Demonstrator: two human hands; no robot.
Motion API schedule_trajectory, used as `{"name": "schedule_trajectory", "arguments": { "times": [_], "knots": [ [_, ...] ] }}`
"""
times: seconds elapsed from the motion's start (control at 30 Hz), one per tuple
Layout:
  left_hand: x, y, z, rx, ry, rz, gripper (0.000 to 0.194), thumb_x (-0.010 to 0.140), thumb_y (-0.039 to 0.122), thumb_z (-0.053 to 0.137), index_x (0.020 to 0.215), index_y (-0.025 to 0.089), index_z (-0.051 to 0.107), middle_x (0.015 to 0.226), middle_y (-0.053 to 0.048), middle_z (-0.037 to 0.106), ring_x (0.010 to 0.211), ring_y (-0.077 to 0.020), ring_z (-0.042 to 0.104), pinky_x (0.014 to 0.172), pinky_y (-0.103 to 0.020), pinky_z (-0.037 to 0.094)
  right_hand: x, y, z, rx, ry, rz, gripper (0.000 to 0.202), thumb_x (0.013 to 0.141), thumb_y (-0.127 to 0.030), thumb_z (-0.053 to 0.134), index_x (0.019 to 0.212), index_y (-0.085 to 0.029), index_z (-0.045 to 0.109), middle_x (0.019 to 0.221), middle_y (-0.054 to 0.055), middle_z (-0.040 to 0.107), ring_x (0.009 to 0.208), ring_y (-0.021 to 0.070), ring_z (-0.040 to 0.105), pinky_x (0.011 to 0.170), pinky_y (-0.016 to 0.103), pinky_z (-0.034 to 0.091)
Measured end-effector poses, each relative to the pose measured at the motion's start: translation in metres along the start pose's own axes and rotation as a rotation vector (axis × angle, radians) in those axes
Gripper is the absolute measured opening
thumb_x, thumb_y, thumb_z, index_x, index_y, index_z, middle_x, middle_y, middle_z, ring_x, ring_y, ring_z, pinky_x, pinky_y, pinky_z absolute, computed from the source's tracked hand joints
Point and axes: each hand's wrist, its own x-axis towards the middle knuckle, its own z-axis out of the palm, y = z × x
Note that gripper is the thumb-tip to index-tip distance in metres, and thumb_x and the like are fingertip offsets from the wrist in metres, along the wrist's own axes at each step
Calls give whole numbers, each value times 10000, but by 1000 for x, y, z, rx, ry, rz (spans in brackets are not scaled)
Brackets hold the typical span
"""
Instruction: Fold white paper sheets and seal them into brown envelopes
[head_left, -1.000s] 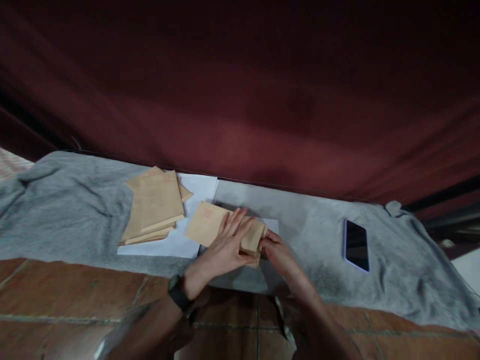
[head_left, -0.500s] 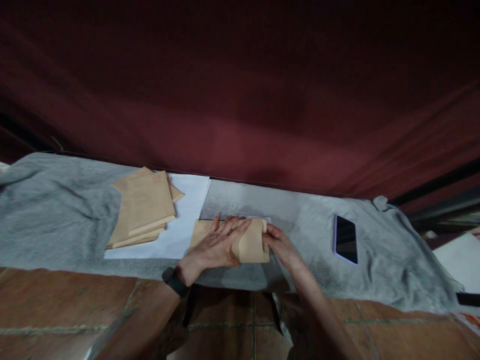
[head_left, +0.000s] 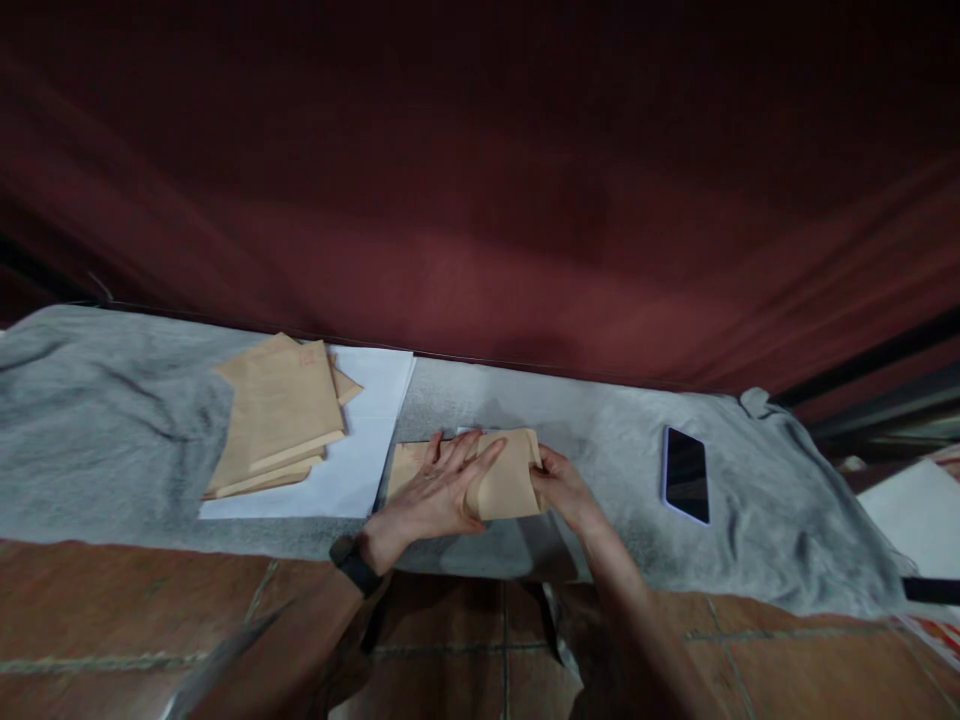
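A brown paper envelope point(head_left: 508, 478) lies on the grey cloth in front of me, its right part curved up off the surface. My left hand point(head_left: 442, 490), a dark watch on its wrist, rests flat across the envelope's middle with fingers stretched out. At the envelope's right end, my right hand point(head_left: 561, 487) pinches the edge between thumb and fingers. A bit of white paper point(head_left: 471, 430) peeks out behind the envelope at its far side.
To the left, several brown envelopes point(head_left: 281, 410) are stacked on white paper sheets point(head_left: 360, 440). A phone point(head_left: 685, 475) with a purple edge lies at right on the grey cloth point(head_left: 615, 450). Dark red fabric point(head_left: 480, 260) rises behind; tiled floor point(head_left: 135, 590) shows in front.
My right hand has shifted slightly right with the envelope's end, which now looks smoother and more rounded. My left hand stays pressed on the envelope. The whole view has shifted slightly.
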Motion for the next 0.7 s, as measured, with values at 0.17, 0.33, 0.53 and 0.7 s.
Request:
{"name": "schedule_trajectory", "arguments": {
  "times": [0.17,0.33,0.53,0.7],
  "knots": [
    [1,6,-9,35,88,-1,1138,762,394,774,1669,301,93,1626,-156,373,1540,-348,294,1275,-632,67,3,12,-1,-101,124,-53,290,765,-444,685,964,-238,638,858,12,742,780,219,691,724,331,559],
    [2,7,-6,71,103,10,1129,766,380,765,1670,283,96,1605,-161,402,1515,-350,334,1272,-639,68,-2,15,1,-583,459,-278,277,853,-303,598,1102,-182,604,959,109,715,888,276,678,831,435,561],
    [4,3,-5,153,163,11,1116,763,386,789,1667,240,150,1601,-199,389,1521,-365,330,1274,-633,70,-13,3,8,-727,461,-396,206,943,-237,463,975,-214,665,969,98,712,935,244,659,899,399,538],
    [4,5,-8,197,173,32,1130,750,394,825,1665,257,178,1628,-200,360,1528,-381,321,1271,-641,76,-13,-5,2,-333,261,-224,378,998,-463,464,1101,-230,743,1061,70,776,1020,255,706,937,380,548]
  ]
}}
